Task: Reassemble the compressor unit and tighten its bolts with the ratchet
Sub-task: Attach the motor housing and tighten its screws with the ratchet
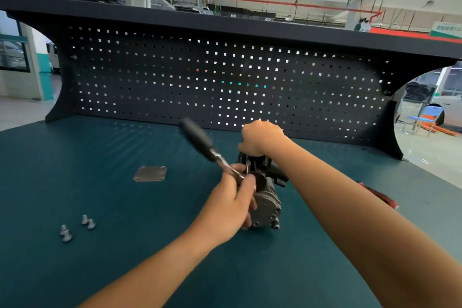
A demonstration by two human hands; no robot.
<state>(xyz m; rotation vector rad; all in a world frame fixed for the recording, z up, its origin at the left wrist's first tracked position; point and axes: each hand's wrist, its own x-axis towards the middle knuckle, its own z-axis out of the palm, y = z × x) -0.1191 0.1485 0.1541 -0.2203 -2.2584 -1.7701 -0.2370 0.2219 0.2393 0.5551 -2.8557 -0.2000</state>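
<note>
A: Nearest to us, what do we have?
B: Our two forearms coming in from the bottom edge over the green mat [125, 207]. Left hand [228, 210] is at the near end of the compressor [266, 201], fingers curled round the ratchet [210, 151] head, thumb on top, lower fingers against the round grey end cap.
A: And the ratchet itself?
B: Head end's in that left grip, on top of the unit; black handle sticks up and away to the left, blurred. We can't tell if it's seated on a bolt, hand covers it.
A: Compressor pos?
B: Lying on the mat approx mid-bench, a bit right of centre, grey cap toward us, black parts at the far end.
A: Right hand [260, 137]?
B: Further back, closed in a fist over the far top of the unit, gripping it from above. What exactly the fingers wrap, we can't see.
A: Loose bits?
B: Four bolts [75, 227] on the mat at near left, two pairs, well apart from the unit. Beyond them a flat square plate [150, 174] w/ corner holes, left of the ratchet. Something red [382, 197] on the mat at right, partly behind our right arm.
A: Far end?
B: Dark pegboard [225, 75] standing along the back of the bench
</note>
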